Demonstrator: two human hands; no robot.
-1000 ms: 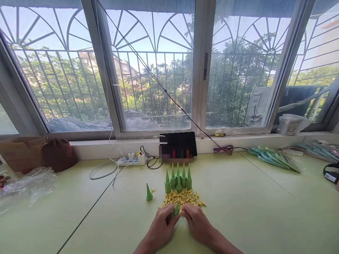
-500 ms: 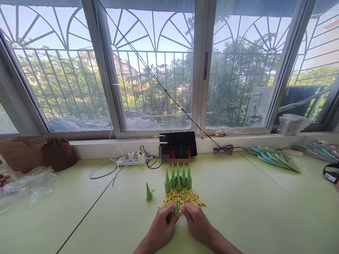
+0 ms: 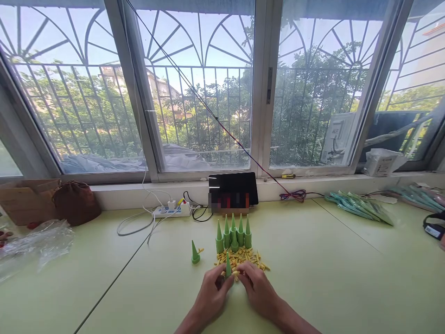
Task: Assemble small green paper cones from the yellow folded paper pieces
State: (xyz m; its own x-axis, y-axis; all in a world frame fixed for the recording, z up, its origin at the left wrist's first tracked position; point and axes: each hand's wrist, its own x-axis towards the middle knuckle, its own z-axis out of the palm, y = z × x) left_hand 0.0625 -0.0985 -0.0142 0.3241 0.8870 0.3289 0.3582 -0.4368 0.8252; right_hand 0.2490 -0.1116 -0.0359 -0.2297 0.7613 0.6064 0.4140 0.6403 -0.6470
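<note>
My left hand (image 3: 214, 288) is closed around a green cone-shaped piece (image 3: 228, 266), its pointed tip upward. Right beside it, my right hand (image 3: 255, 284) pinches a small yellow peg (image 3: 236, 273) against or close to the cone's side; whether the two touch I cannot tell. Just beyond both hands lies a heap of small yellow pegs (image 3: 248, 258). Behind the heap several green cones (image 3: 240, 235) stand upright in a cluster. Off to the left another green cone (image 3: 195, 254) stands alone, with a yellow peg sticking out of its side.
A dark-screened tablet (image 3: 232, 189) leans at the back, with a white power strip (image 3: 173, 211) and cables to its left. Clear plastic wrap (image 3: 41, 246), a brown pouch (image 3: 74, 202) and a cardboard box (image 3: 26, 202) lie left. Bagged green items (image 3: 359, 208) are at right.
The green cone in my left hand has risen slightly and shifted left, so more of it shows. My right hand's yellow peg is now more visible beside it.
</note>
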